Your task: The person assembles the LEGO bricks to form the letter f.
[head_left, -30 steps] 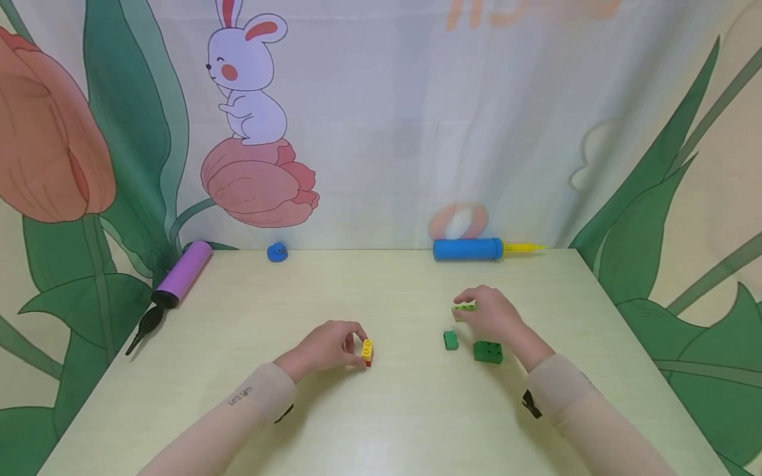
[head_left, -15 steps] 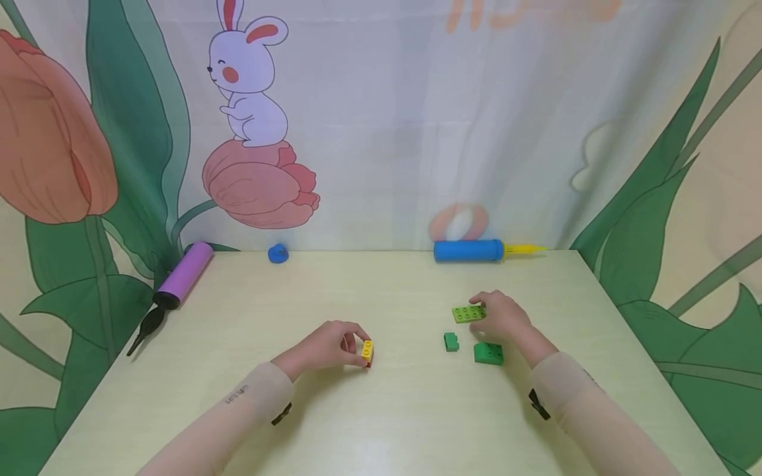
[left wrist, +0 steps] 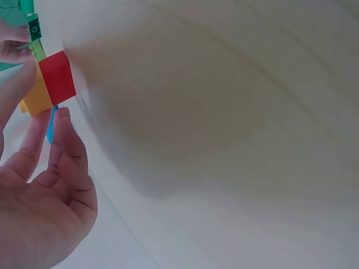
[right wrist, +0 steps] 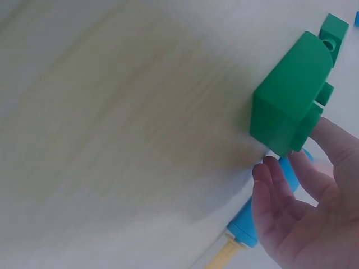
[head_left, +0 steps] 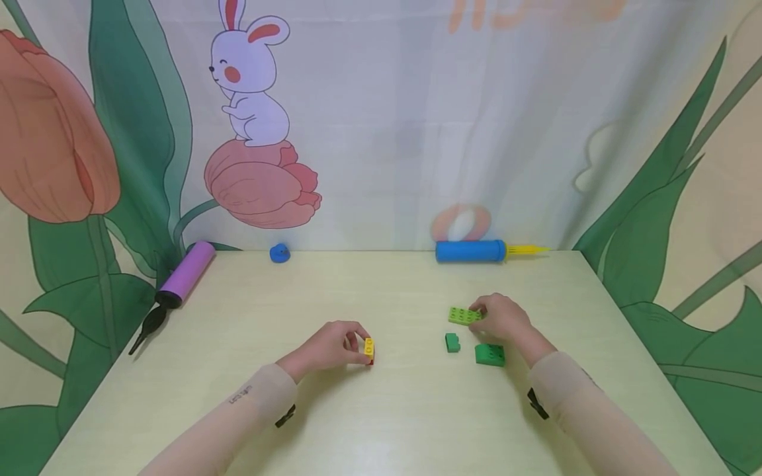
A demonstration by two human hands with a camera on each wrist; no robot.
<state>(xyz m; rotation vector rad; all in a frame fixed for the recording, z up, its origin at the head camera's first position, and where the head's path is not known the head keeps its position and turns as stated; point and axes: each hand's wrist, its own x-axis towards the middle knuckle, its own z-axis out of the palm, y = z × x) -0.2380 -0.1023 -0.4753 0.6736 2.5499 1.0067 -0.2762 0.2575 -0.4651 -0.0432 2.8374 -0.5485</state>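
Between the thumb and fingertips of my left hand [head_left: 327, 346] is a small two-part stack, a yellow toy brick [head_left: 369, 346] joined to a red brick [left wrist: 58, 78]. My right hand [head_left: 502, 319] pinches the right end of a flat lime-green studded brick [head_left: 461, 315] lying at table level. Closer to me lie a small green brick [head_left: 452, 342] and a larger dark green brick [head_left: 490, 355], both apart from the hand in the head view. In the right wrist view the large green brick [right wrist: 291, 95] covers the right fingertips and hides the lime one.
At the back edge of the table [head_left: 381, 423] lie a blue pump with a yellow nozzle [head_left: 470, 251] and a small blue duck [head_left: 280, 252]. A purple pump with a black nozzle [head_left: 187, 272] lies along the left edge. A printed curtain [head_left: 369, 132] hangs behind.
The lime-green brick went from tilted in my right fingers to flat on the table, then slid slightly left with that hand. My left hand has kept its hold on the yellow and red bricks.
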